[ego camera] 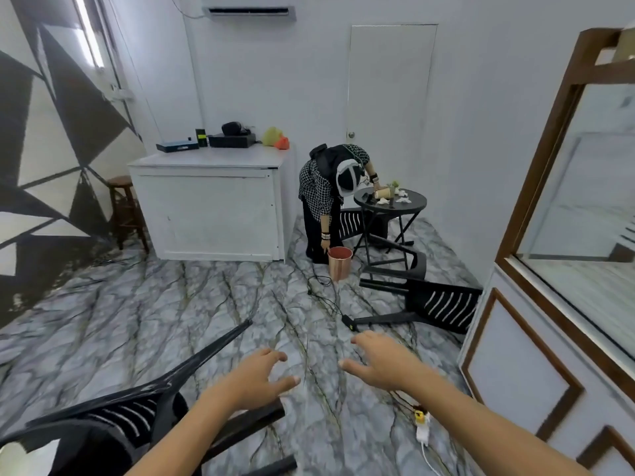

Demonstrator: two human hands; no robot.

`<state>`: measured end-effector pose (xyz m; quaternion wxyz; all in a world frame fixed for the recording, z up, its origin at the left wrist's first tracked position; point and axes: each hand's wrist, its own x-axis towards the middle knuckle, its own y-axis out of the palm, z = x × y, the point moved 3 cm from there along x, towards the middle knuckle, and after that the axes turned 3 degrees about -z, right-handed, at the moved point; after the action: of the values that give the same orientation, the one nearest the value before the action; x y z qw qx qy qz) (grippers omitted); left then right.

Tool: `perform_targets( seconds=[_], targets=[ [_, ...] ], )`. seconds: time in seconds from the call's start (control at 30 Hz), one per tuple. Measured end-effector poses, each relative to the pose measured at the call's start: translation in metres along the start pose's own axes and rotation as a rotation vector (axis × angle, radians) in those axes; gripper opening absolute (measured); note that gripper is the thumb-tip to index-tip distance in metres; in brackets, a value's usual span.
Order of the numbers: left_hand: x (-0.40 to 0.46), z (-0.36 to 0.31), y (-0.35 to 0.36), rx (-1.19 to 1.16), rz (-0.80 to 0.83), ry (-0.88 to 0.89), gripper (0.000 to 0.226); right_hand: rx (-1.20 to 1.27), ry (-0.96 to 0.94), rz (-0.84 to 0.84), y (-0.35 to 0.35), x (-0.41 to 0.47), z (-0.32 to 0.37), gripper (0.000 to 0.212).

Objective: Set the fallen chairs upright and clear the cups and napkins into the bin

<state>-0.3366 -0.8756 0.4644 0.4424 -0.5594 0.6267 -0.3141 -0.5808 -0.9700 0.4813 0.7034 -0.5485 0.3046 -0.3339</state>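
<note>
A black plastic chair (113, 417) lies on its side at the bottom left, one leg pointing up and away. My left hand (261, 379) hovers just above its frame, fingers spread and holding nothing. My right hand (381, 362) reaches forward over the floor, also holding nothing. Another black chair (436, 304) lies tipped over near the right wall. A third chair (350, 223) leans behind the round black table (412, 204), which carries a paper cup (383, 193) and crumpled napkins (402, 197). A copper-red bin (339, 263) stands on the floor beside the table.
Another person (323, 197) bends over between the white counter (213, 204) and the table, one hand at the bin. Black cables (323, 297) trail across the marble floor. A white plug adapter (422, 427) lies near my right arm. A wood-framed cabinet (536, 338) lines the right side.
</note>
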Motion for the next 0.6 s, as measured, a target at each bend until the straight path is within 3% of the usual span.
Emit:
perform_targets(
  seconds=[0.27, 0.43, 0.6],
  targets=[
    [0.079, -0.002, -0.026, -0.041, -0.032, -0.035, 0.121, 0.016, -0.071, 0.044, -0.016, 0.095, -0.041, 0.075],
    [0.128, 0.029, -0.041, -0.05, -0.055, -0.084, 0.098, -0.016, -0.124, 0.043, -0.021, 0.168, -0.042, 0.072],
    [0.191, 0.079, -0.074, -0.049, -0.082, -0.131, 0.1, -0.05, -0.175, 0.06, -0.028, 0.254, -0.03, 0.073]
  ],
)
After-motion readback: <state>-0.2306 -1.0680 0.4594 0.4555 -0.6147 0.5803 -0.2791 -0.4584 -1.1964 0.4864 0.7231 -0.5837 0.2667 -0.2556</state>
